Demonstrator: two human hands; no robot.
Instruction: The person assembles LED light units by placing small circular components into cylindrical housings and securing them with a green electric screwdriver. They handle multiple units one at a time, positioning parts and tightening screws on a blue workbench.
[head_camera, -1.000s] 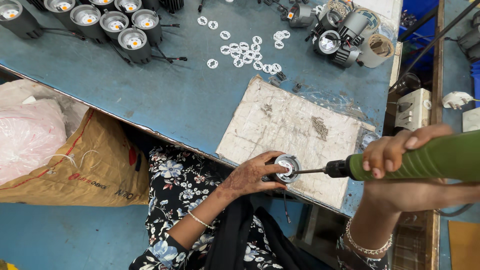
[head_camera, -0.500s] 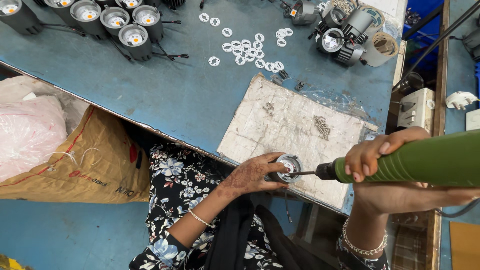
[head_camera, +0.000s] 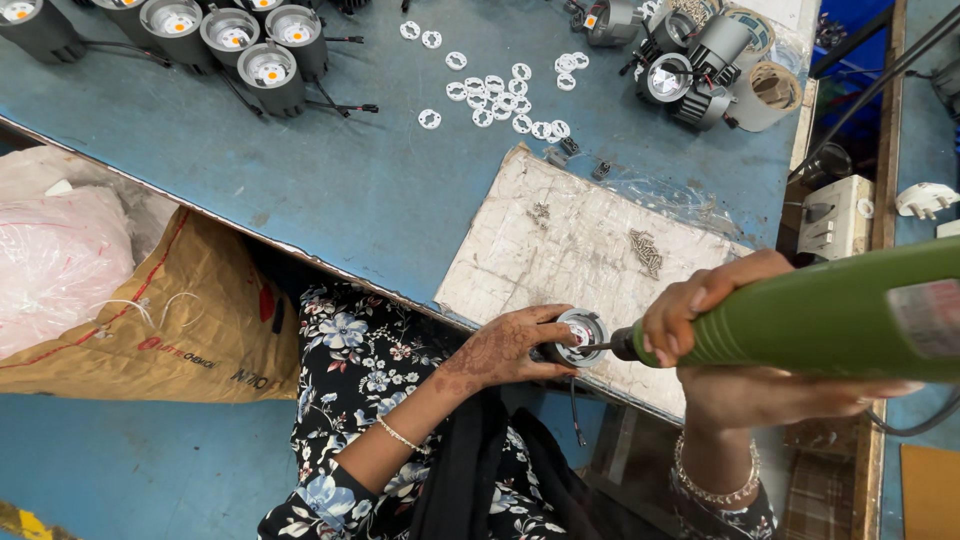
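Since the earlier frame our right hand (head_camera: 740, 340) has drawn the green electric screwdriver (head_camera: 830, 315) slightly leftward, closer to the lamp, and our left hand has stayed where it was. At far left we see a brown sack (head_camera: 190, 320) with a pink plastic bag (head_camera: 55, 260) beside the blue workbench (head_camera: 380, 190). Assembled spot lamps (head_camera: 255, 50) stand in a row at the bench's far edge, and white plastic rings (head_camera: 500, 90) lie scattered further right. Our left hand (head_camera: 505, 350) is clamped around a small round lamp housing (head_camera: 578, 335), holding it at the near edge of a scuffed white board (head_camera: 580, 240). The screwdriver's bit touches the housing face. Our right hand is closed tight around the screwdriver's body.
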